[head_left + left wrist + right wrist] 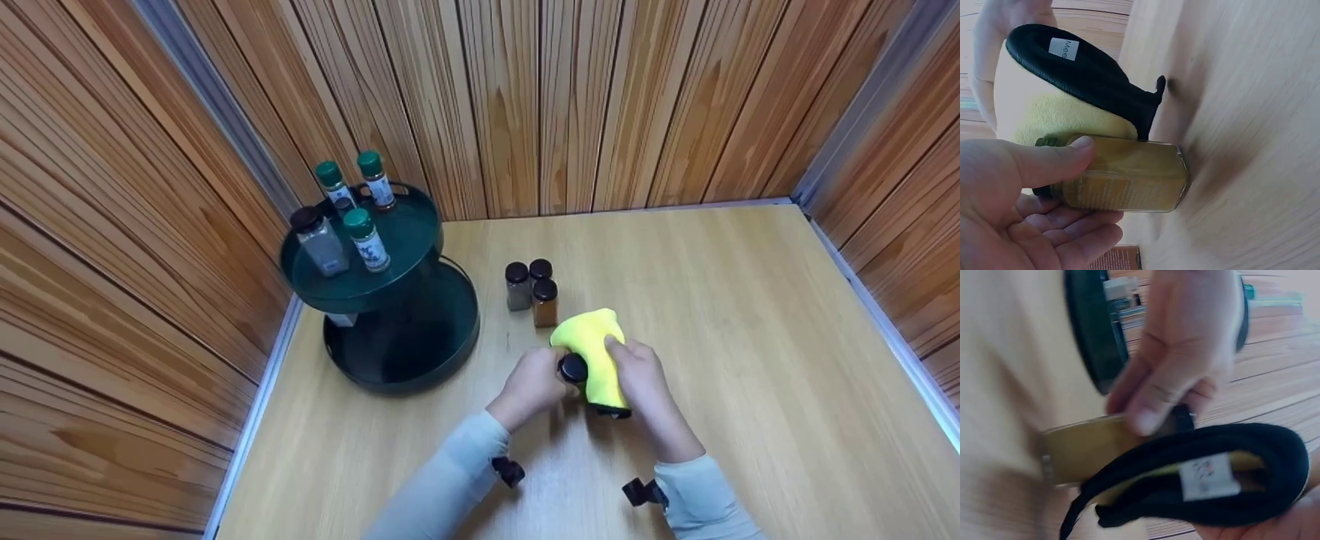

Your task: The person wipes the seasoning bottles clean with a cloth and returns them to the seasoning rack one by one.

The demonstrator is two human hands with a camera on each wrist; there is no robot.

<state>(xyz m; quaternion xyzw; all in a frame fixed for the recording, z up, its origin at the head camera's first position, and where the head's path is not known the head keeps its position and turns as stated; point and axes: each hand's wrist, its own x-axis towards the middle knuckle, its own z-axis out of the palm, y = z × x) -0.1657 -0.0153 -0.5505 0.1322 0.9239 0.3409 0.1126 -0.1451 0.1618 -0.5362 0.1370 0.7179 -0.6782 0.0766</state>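
My left hand [534, 382] grips a square glass spice jar [1129, 174] by its upper part, thumb on one side and fingers on the other. The jar has a black cap [573, 367] and holds a yellow-brown powder. In my right hand [641, 375] is a folded yellow cloth [596, 349] with a black edge and a white tag [1063, 49]. The cloth lies against the side of the jar. Most of the right fingers are hidden behind the cloth in the head view.
Three black-capped spice jars [545, 301] stand close together just beyond the hands. At left is a dark green two-tier round rack [405, 247], whose upper tier bears several bottles, some green-capped [367, 240]. Wood-panelled walls [510, 105] border the table [720, 300].
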